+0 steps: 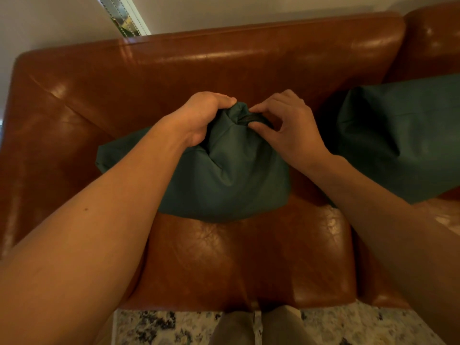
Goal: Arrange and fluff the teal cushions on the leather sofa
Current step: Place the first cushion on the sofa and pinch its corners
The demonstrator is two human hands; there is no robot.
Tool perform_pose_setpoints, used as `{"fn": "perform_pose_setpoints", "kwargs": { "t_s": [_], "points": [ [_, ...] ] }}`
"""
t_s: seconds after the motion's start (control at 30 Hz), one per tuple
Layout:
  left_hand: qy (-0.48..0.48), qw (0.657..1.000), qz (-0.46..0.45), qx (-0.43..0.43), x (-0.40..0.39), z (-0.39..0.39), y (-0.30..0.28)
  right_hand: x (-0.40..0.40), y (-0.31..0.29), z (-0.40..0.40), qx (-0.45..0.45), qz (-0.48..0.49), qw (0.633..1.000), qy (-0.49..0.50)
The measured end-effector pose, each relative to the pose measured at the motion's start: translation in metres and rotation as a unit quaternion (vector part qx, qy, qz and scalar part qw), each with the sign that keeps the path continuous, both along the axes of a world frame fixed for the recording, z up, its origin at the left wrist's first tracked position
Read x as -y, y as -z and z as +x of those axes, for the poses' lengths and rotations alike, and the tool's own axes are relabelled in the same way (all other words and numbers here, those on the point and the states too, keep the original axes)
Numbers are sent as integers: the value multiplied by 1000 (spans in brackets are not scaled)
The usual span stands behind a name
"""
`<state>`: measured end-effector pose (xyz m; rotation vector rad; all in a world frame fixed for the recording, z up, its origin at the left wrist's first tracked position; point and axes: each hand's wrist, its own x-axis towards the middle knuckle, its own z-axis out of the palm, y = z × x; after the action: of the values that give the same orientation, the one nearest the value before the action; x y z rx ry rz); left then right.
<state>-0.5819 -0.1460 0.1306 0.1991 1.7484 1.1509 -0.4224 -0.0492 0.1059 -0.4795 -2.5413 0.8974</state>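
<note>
A teal cushion (224, 175) stands on the brown leather sofa seat (249, 257), leaning toward the backrest, its top bunched up. My left hand (201, 118) grips the bunched top corner from the left. My right hand (286, 120) pinches the same bunched fabric from the right with thumb and fingertips. A second teal cushion (403, 138) lies against the backrest at the right, touched by neither hand.
The sofa backrest (211, 61) runs across the top and the left armrest (37, 145) rises at the left. A speckled rug (161, 327) lies in front of the sofa. My legs (256, 327) stand at the seat's front edge.
</note>
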Motion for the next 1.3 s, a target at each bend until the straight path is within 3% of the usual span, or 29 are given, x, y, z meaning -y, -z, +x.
{"fn": "perform_pose_setpoints", "kwargs": {
  "t_s": [0.17,0.27,0.4,0.57,0.73,0.9,1.1,1.23,1.3],
  "points": [
    [49,995,49,-69,4,2,4,8,6,2,-48,-43,996,64],
    [50,981,64,-176,8,9,5,15,3,4,-56,-128,986,95],
    [23,918,77,-389,19,26,5,21,-3,1,-56,-252,958,123],
    [81,843,40,-530,44,52,15,11,-1,-8,-70,-341,912,219],
    [130,812,28,-569,51,57,35,17,-9,-10,-64,-329,919,208],
    [205,801,5,-562,47,66,34,23,-18,-22,36,-139,962,233],
    [233,798,-12,-555,50,57,39,8,-35,-24,107,-44,973,198],
    [217,808,-8,-548,52,53,43,-3,-40,-19,19,-89,959,268],
    [212,807,-6,-551,52,55,43,-6,-39,-17,45,-143,949,278]
  ]
}}
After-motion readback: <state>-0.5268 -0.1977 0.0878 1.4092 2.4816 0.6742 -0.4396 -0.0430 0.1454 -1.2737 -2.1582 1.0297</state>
